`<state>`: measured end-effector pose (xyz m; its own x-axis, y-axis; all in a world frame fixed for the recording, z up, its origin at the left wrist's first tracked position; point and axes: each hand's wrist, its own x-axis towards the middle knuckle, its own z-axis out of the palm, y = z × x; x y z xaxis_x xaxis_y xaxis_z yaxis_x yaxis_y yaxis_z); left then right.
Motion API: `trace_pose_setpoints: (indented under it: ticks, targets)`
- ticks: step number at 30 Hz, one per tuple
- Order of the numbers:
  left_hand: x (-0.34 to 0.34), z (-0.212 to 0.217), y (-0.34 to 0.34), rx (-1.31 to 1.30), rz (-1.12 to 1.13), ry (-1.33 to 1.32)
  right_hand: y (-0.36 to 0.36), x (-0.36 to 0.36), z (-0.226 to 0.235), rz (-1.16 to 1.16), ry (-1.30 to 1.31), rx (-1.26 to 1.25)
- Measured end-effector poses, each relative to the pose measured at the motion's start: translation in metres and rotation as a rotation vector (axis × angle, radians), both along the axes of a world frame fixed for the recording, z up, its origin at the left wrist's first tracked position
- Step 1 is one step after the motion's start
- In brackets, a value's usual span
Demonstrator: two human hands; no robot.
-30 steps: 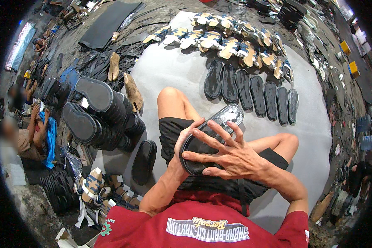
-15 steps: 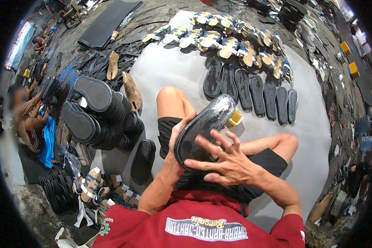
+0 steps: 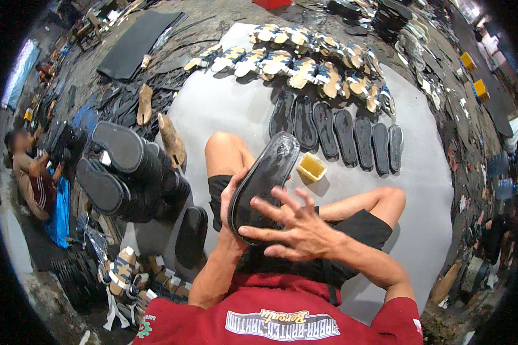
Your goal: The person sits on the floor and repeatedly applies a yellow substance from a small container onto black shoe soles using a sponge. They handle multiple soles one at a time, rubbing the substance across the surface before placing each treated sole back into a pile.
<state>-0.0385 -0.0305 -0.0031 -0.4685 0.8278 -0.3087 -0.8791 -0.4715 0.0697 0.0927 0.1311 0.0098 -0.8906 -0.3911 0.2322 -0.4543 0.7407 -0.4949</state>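
Black sole (image 3: 265, 178): a single rubber sandal sole, held over the person's lap, tilted, toe end pointing away toward the row on the floor, heel end down near the wrists. Its upper face shows a wet-looking sheen, which I judge to be a coating being spread by hand.

Left hand (image 3: 231, 198): closed along the left edge of the sole near its heel end, fingers curled behind it. This appears to prop the piece at an angle so that the face is open to the other hand.

Right hand (image 3: 290, 227): fingers spread wide, laid flat across the lower part of the sole's face, pressing or wiping on it. It holds nothing else. The sole thus lies between the two hands, carried by the left and covered at its near end by the right.

Yellow tub (image 3: 312, 167): stands on the grey floor (image 3: 224, 109) just beyond the sole's tip, beside the right knee, within easy reach, probably the supply for the coating.

Row of black soles (image 3: 334, 129): laid side by side, face up and apart, beyond the tub; likely set out to dry. Behind them lie patterned sandals (image 3: 311, 69) in a loose band.

Stacks of soles (image 3: 126, 172): piled to the person's left, close at hand. Another person (image 3: 31, 178) sits well apart at the far left.
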Motion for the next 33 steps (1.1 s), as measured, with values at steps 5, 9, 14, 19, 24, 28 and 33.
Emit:
trace_pose_setpoints:
  ticks: [5, 9, 14, 19, 24, 28, 33]
  targets:
    - [0.002, -0.013, 0.0, 0.099, 0.072, 0.101, 0.025, -0.043, 0.003, -0.496, 0.043, 0.058]
    - [-0.017, -0.012, 0.004, -0.296, 0.221, 0.383, 0.016, -0.014, 0.007, -0.171, -0.009, -0.235]
    - [-0.176, -0.078, 0.051, -0.195, 0.048, 0.357, 0.124, -0.003, -0.014, -0.85, 0.064, -0.93]
    - [-0.31, -0.147, 0.086, -0.31, -0.167, 0.521, 0.145, 0.064, -0.074, -1.062, -0.004, -1.303]
    - [-0.332, -0.182, 0.122, -0.709, -0.46, 0.715, 0.117, 0.123, -0.079, -1.222, 0.046, -1.478]
    - [-0.358, -0.255, 0.119, -0.779, -0.431, 0.754, 0.101, 0.128, -0.065, -1.293, 0.055, -1.572]
    - [-0.368, -0.285, 0.126, -1.12, -0.353, 1.241, 0.098, 0.118, -0.076, -1.283, 0.041, -1.593]
